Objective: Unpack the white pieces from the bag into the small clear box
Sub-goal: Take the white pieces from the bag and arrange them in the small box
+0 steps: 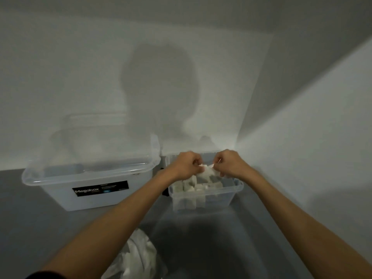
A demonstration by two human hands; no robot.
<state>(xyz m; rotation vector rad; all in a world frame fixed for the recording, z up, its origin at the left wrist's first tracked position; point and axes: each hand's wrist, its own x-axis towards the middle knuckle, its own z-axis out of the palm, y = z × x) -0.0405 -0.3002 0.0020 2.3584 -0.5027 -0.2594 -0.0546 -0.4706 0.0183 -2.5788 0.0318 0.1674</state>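
Observation:
A small clear box (231,193) stands on the grey floor against the white wall, with several white pieces (190,187) stacked inside it. Both hands hover over the box. My left hand (186,164) and my right hand (231,164) each pinch one side of a thin clear bag (207,172) that holds more white pieces. The bag hangs just above the pieces in the box. My fingers hide the bag's top edge.
A larger clear box (90,178) with a lid and a black label stands to the left of the small one. A crumpled white plastic bag (134,258) lies on the grey floor near me. White walls meet in a corner behind and to the right.

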